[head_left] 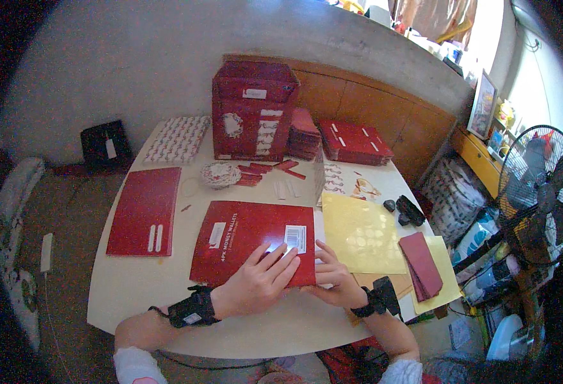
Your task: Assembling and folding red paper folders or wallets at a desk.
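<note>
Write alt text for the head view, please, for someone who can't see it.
A person's left hand presses flat on a red printed card sleeve while the right hand touches its right edge. On the pale table around it are a tall red box, a yellow sheet and stacked red pieces.

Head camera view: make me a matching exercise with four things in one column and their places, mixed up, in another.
Things:
1. Tall red box
2. Fan
3. Large red packet
4. Narrow dark-red piece

Places:
A. Lying over yellow paper
B. Under the left hand
C. At the back of the table
D. At the far right of the view

Pairs: 1-C, 2-D, 3-B, 4-A
</note>
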Demonstrator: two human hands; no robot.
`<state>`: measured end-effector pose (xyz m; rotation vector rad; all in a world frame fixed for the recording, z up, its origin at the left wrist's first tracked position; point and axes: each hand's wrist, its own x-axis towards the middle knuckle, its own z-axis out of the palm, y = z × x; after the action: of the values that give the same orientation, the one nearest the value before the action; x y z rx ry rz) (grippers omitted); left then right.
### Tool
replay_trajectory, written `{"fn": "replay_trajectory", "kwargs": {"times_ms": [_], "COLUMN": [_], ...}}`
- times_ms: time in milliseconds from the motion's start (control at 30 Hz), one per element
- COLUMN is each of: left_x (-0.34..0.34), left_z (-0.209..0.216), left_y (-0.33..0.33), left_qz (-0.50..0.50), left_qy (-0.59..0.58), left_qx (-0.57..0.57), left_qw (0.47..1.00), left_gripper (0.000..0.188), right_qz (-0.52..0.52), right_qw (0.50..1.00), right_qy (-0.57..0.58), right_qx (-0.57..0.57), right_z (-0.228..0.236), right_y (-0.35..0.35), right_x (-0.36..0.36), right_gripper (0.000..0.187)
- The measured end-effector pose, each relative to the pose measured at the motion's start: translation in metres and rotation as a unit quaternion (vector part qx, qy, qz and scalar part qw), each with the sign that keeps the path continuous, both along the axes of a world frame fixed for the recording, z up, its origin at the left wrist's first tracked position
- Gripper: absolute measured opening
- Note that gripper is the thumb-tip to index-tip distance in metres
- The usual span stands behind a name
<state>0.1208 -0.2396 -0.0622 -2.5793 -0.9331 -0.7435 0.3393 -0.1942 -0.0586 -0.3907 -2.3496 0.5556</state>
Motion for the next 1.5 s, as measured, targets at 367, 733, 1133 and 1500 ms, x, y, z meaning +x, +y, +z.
{"fn": "replay_trajectory", "kwargs": {"times_ms": [367,733,1133,1500], "left_x": [0.0,0.0,0.004,-0.041], "left_z": [0.0,-0.01,-0.01,0.046], "left_y": [0.001,0.005,0.002,-0.007], "left_qz": [0.024,0.063,0.061,0.173], "left_qy": [0.01,0.05,0.028,0.113], "left_qx": [0.009,0.041,0.029,-0.14], "left_qw": [1.0,0.996,0.997,0.968], "left_gripper": [0.044,0.039,0.035,0.094], "right_qz": [-0.091,-0.115,-0.12,-0.177], "right_qw": [0.992,0.965,0.938,0.944], "right_qy": [0.063,-0.017,-0.055,0.054], "right_qx": [0.054,0.236,0.321,0.273], "right_z": [-0.005,0.002,-0.006,0.003], "right_y": [0.001,-0.002,-0.005,0.014], "right_x": [0.004,-0.006,-0.002,0.017], "right_gripper": [0.026,0.033,0.035,0.024]}}
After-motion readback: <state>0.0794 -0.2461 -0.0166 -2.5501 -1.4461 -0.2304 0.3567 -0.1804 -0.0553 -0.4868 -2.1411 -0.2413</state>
